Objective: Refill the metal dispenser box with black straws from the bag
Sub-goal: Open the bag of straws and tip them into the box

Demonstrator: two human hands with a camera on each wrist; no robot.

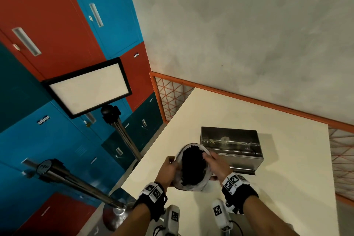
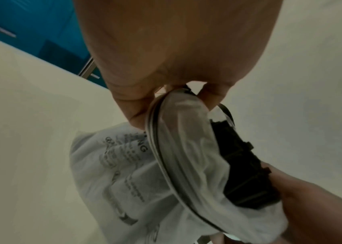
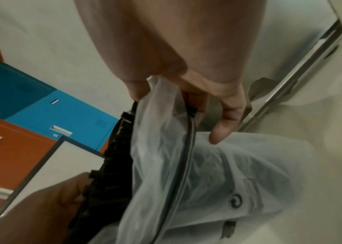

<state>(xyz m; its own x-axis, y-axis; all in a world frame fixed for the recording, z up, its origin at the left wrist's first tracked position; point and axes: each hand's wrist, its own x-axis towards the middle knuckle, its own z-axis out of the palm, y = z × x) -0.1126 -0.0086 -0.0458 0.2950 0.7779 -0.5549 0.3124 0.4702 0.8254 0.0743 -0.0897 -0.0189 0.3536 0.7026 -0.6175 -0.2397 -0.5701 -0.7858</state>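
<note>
A clear plastic bag (image 1: 193, 187) printed with grey text stands on the cream table (image 1: 277, 197), its mouth pulled wide. A bundle of black straws (image 1: 193, 166) fills it, ends up. My left hand (image 1: 168, 168) pinches the bag's left rim (image 2: 155, 118). My right hand (image 1: 216, 165) pinches the right rim (image 3: 186, 115), with its little finger spread free. The black straws (image 2: 247, 173) show between both hands, also as a dark bundle (image 3: 111, 181) in the right wrist view. The metal dispenser box (image 1: 231, 147) sits just behind the bag, its top uncovered and its inside reflective.
An orange-framed lattice rail (image 1: 168, 99) borders the table's far and right sides. Left of the table stand a framed white sign (image 1: 88, 88) on a metal post and a second stanchion (image 1: 76, 184). Red, blue and teal lockers (image 1: 57, 25) line the left wall.
</note>
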